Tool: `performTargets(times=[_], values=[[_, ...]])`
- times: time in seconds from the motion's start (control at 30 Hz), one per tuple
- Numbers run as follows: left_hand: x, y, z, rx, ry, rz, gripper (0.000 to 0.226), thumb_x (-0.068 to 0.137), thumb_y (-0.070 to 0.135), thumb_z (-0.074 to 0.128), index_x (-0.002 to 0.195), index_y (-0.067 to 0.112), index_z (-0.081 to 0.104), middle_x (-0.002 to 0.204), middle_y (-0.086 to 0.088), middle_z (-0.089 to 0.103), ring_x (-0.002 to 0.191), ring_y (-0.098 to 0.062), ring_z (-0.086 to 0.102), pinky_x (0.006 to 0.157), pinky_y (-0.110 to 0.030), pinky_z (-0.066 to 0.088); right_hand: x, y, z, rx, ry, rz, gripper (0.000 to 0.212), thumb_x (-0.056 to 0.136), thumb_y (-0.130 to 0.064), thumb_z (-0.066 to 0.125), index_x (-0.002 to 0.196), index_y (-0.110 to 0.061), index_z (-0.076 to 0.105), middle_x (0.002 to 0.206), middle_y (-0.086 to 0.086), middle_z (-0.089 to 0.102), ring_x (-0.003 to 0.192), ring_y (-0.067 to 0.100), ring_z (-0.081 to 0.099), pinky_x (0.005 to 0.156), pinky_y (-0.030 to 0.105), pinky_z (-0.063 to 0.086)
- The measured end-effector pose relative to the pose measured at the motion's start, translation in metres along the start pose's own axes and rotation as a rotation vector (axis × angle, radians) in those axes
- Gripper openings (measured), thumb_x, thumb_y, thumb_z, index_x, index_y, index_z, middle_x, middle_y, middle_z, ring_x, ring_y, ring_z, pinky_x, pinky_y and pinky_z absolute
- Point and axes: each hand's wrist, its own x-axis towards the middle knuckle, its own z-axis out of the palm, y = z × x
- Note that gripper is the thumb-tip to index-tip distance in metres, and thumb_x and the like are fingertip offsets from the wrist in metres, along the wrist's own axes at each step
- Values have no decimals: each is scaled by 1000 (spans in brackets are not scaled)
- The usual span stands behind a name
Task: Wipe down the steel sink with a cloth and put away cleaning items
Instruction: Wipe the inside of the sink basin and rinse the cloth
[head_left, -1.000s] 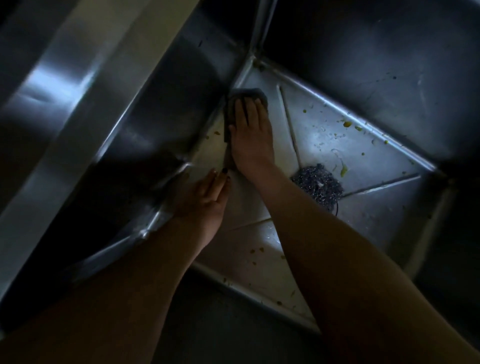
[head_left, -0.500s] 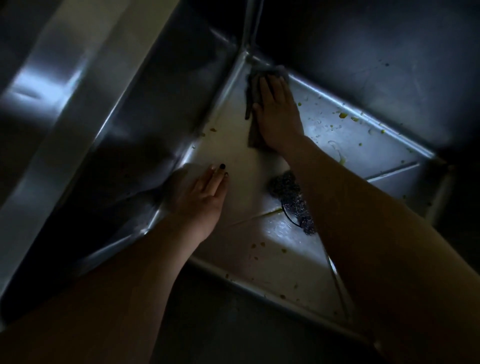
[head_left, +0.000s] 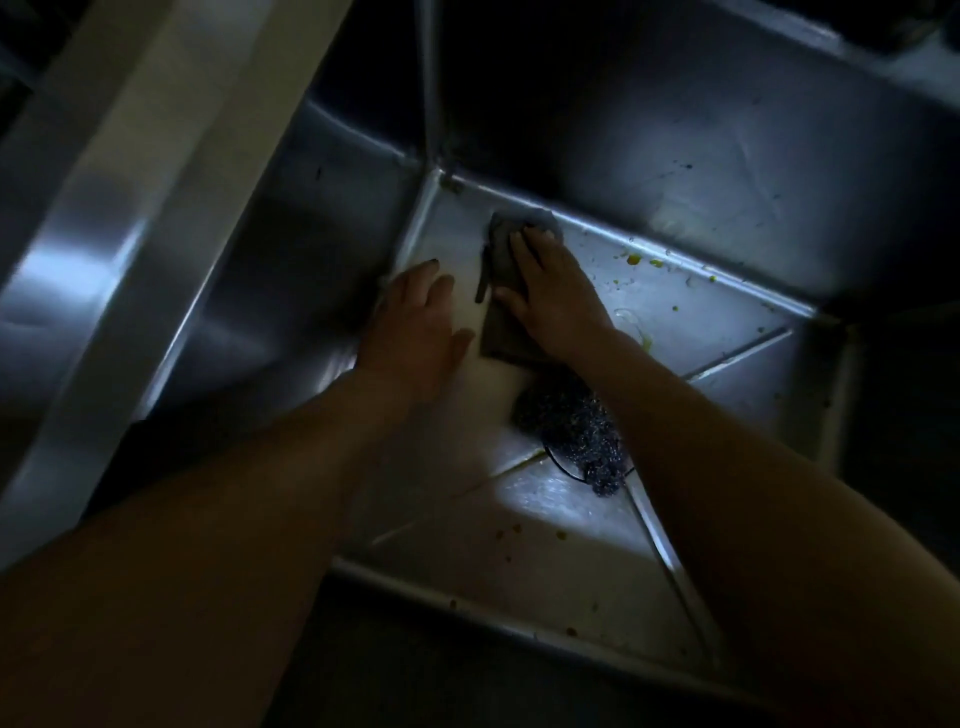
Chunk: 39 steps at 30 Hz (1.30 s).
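1. The broad, pale steel ledge is running diagonally along the left of the deep, dimly lit stainless steel sink.
2. The left hand is lying flat on the sink floor beside the left wall, fingers straight, gripping nothing.
3. The dark grey rectangular cloth is lying on the sink floor near the far corner, just right of the left hand.
4. The right hand is pressing on the cloth with fingers stretched flat, not curled round it.
5. The dark, tangled metal scouring pad is sitting over the drain, just beside the cloth's near edge, partly under the right forearm.
6. Small yellow-green food specks are lying scattered along the back wall.
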Motion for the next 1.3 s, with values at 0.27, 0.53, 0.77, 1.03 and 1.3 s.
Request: performTargets(times=[0.27, 0.53, 0.77, 1.03, 1.3], values=[[44, 20, 27, -176, 86, -60, 51, 98, 24, 33, 143, 3, 20, 155, -13, 7, 143, -25, 4, 114, -31, 5, -31, -3, 21, -90, 88, 158, 61, 97, -37, 38, 147, -8, 22, 149, 19, 27, 129, 35, 33, 108, 37, 23], [49, 21, 55, -162, 241, -55, 52, 96, 21, 37, 142, 2, 25, 154, -17, 15, 143, -27, 8, 114, -32, 3, -26, -5, 31, -126, 138, 213, 58, 98, -36, 33, 149, -12, 19, 152, 16, 25, 135, 33, 28, 108, 41, 24], [46, 20, 65, -112, 325, -22, 50, 95, 22, 38, 140, 2, 31, 150, -19, 25, 142, -30, 16, 114, -36, 10, -9, 11, 23, -120, 172, 316, 58, 100, -38, 29, 149, -11, 15, 153, 19, 22, 140, 31, 21, 114, 38, 16], [44, 21, 62, -119, 296, -14, 52, 97, 26, 33, 143, 3, 24, 153, -16, 17, 143, -27, 8, 114, -33, 2, -31, 6, 27, -67, 168, 400, 58, 100, -38, 31, 149, -9, 17, 154, 17, 19, 141, 31, 18, 113, 38, 15], [48, 22, 65, -100, 287, -47, 54, 96, 26, 34, 144, 5, 22, 154, -14, 15, 143, -26, 8, 114, -33, 2, -42, -18, 37, -33, 198, 365, 58, 95, -35, 41, 145, -10, 28, 147, 16, 33, 133, 34, 31, 104, 41, 27]])
